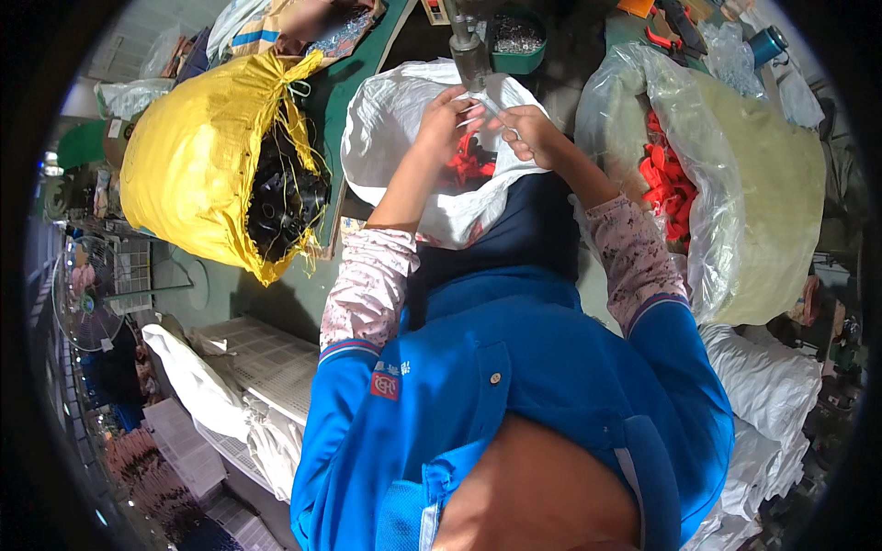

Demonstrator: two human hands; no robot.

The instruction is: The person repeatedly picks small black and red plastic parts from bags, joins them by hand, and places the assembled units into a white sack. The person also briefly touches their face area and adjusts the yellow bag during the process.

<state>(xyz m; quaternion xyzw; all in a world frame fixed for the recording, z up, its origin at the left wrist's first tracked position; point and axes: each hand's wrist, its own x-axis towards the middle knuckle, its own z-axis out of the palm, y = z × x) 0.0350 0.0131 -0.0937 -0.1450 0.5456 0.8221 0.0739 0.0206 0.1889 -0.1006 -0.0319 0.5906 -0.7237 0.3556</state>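
My left hand [446,121] and my right hand [531,135] are close together over an opened white sack [372,124] on my lap. Between them, below a metal machine post [470,57], is a small whitish, shiny strip-like piece [490,106]. My right thumb and fingers close on it. The left fingers are bent in a pinch at its other side; what they grip is too small to make out. Red pieces [470,161] lie inside the sack under my hands.
A yellow woven sack [197,165] of black parts [285,197] stands at the left. To the right, a clear plastic bag [717,184] holds red parts [669,179]. Behind the post sits a green bin [519,60] of small metal pieces. A fan [90,294] is far left.
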